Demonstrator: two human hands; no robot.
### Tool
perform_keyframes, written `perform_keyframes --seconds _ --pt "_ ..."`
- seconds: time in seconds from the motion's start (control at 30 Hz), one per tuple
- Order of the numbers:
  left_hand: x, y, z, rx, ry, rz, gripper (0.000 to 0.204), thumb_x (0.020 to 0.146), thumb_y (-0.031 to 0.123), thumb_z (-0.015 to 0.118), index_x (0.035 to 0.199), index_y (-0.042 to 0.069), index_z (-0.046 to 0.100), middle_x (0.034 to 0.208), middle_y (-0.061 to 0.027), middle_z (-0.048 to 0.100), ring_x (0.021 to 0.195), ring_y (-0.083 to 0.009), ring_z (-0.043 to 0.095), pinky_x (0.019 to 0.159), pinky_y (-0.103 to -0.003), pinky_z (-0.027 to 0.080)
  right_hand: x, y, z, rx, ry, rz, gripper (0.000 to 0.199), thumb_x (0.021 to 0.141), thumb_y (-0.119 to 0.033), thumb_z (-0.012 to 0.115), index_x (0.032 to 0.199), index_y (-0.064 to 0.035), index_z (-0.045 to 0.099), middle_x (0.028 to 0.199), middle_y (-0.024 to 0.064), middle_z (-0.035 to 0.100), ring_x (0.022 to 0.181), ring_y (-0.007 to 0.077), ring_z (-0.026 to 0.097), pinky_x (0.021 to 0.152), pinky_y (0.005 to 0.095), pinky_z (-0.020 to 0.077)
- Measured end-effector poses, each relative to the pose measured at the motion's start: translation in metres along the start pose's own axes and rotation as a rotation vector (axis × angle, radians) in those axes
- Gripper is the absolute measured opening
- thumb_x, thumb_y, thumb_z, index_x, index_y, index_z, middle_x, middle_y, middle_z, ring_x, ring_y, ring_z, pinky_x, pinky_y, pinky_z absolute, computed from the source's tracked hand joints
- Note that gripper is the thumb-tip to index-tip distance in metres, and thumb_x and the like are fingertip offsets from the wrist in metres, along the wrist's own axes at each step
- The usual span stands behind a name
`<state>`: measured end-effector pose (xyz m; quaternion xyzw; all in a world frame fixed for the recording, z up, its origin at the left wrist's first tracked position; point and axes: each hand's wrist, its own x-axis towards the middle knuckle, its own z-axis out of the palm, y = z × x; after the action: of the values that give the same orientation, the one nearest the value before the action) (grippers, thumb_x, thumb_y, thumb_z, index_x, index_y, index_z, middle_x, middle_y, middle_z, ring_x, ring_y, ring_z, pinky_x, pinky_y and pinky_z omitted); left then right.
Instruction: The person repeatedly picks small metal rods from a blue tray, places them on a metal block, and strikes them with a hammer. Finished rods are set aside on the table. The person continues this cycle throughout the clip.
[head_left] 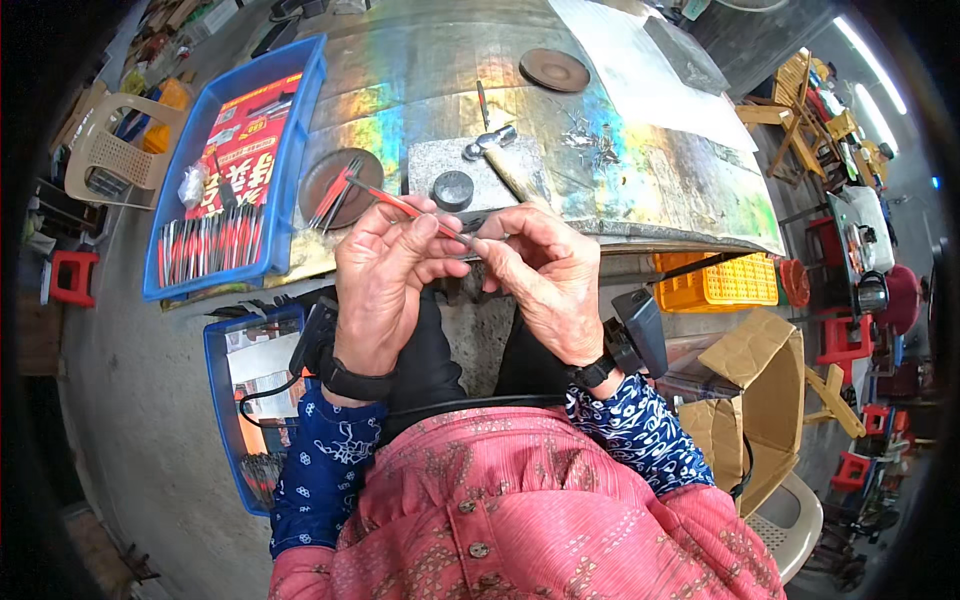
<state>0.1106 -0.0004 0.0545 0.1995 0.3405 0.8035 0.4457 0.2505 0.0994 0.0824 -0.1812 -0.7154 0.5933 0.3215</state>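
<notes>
Pinching a slim red, dark-tipped rod [400, 205] in our left hand [385, 265], we grip its near-right end with our right hand [540, 270].

Grey floor [150, 400], beige plastic chair [122, 155]

Single head-worn fisheye view, facing steeply down from above the shirt [520, 500] at lower centre; left hand [385, 285] and right hand [545, 280] close, mid-frame; table [425, 85] beyond, upper centre.
</notes>
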Motion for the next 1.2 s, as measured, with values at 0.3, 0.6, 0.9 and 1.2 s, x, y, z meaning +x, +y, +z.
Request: perform_keyframes --seconds 0.3,0.6,0.9,1.2 --pt "-0.009 0.001 0.001 -0.102 -0.013 -0.015 0.019 0.097 0.008 0.054 0.115 0.002 0.053 0.099 -0.0172 0.067 0.084 -0.0247 0.07 0.067 -0.035 0.061 -0.005 -0.005 0.011 0.017 0.09 -0.045 0.003 0.087 0.0 0.065 0.087 0.0034 0.063 0.077 0.0031 0.059 0.057 0.0049 0.055 0.051 0.0197 0.0427" --pt "-0.011 0.0 0.003 -0.068 0.026 0.019 0.019 0.096 0.008 0.057 0.113 0.001 0.054 0.097 -0.0178 0.067 0.082 -0.0243 0.07 0.066 -0.034 0.061 -0.006 0.0 0.012 -0.055 0.104 -0.057 0.004 0.085 0.001 0.066 0.085 0.003 0.062 0.075 0.0027 0.058 0.057 0.0047 0.051 0.051 0.0206 0.0411" --pt "-0.012 -0.009 0.005 -0.024 0.051 0.064 0.018 0.096 0.006 0.056 0.112 -0.002 0.056 0.099 -0.0172 0.067 0.081 -0.0215 0.069 0.07 -0.032 0.061 -0.01 0.013 0.022 0.006 0.182 0.0 0.006 0.085 0.001 0.065 0.084 0.0028 0.06 0.072 0.0038 0.057 0.056 0.0068 0.052 0.05 0.0226 0.0417" --pt "-0.003 -0.012 0.001 0.008 0.097 0.068 0.016 0.095 0.008 0.058 0.108 -0.001 0.057 0.095 -0.0151 0.067 0.078 -0.0183 0.068 0.069 -0.029 0.059 0.001 0.016 0.021 -0.324 0.161 -0.116 0.011 0.079 0.001 0.07 0.084 -0.0002 0.06 0.075 0.0111 0.06 0.062 0.0221 0.06 0.056 0.0303 0.0471"
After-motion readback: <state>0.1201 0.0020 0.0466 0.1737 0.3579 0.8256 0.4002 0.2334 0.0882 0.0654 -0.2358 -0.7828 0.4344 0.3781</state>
